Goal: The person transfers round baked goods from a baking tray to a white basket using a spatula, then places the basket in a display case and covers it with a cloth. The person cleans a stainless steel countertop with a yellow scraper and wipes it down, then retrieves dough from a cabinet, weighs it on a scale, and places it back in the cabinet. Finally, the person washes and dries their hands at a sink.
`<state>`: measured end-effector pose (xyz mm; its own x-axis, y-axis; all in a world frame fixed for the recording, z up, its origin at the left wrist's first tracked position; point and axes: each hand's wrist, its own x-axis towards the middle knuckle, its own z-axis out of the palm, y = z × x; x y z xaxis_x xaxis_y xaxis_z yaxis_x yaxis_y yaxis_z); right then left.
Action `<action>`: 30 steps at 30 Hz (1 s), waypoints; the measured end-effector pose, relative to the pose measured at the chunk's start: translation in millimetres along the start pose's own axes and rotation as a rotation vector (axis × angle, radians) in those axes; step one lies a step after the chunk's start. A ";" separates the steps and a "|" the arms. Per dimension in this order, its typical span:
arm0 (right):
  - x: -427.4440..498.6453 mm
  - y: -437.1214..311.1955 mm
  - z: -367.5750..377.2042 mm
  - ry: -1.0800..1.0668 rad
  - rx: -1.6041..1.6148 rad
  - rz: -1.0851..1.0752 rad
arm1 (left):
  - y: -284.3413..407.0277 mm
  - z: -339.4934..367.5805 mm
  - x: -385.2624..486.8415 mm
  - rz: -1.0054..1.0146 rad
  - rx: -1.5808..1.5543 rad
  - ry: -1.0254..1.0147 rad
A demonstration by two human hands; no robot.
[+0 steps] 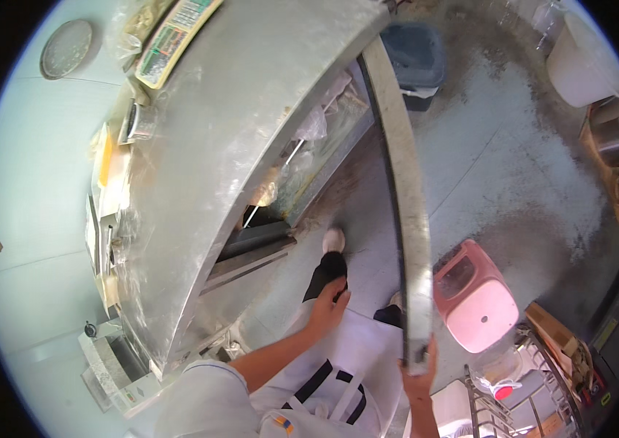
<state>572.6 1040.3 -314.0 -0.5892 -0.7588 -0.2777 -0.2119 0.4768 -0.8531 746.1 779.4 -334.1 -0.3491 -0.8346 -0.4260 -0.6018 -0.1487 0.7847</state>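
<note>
An undercounter refrigerator with a stainless steel worktop stands before me, its metal door swung wide open. My right hand grips the free edge of that door near its corner. My left hand is raised in front of my apron, its fingers loosely curled; whether something small is in them cannot be told. Inside the cabinet, plastic bags and wrapped items lie on a wire shelf, partly hidden by the worktop.
A pink plastic stool stands just beyond the door. A dark lidded bin is at the top. Metal pots and a white bucket line the right side; a metal rack stands lower right.
</note>
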 end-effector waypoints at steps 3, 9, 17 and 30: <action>-8.0 -53.1 34.9 -0.218 -0.164 -0.001 | 49.8 -47.7 -54.7 0.177 0.042 -0.075; -10.4 -139.1 94.0 -0.451 -0.128 0.235 | 88.1 -137.2 -76.5 0.339 0.263 -0.160; -16.3 -157.9 87.8 -0.209 -0.136 0.314 | 56.5 -255.4 -38.1 0.440 0.603 -0.039; -105.6 -116.5 14.6 0.151 0.199 0.832 | 0.9 -278.4 10.7 -0.039 0.704 -0.144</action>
<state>670.9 1058.5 -191.8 -0.5925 -0.1237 -0.7960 0.4659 0.7534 -0.4639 941.8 622.7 -212.6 -0.3797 -0.7505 -0.5409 -0.9193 0.2403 0.3118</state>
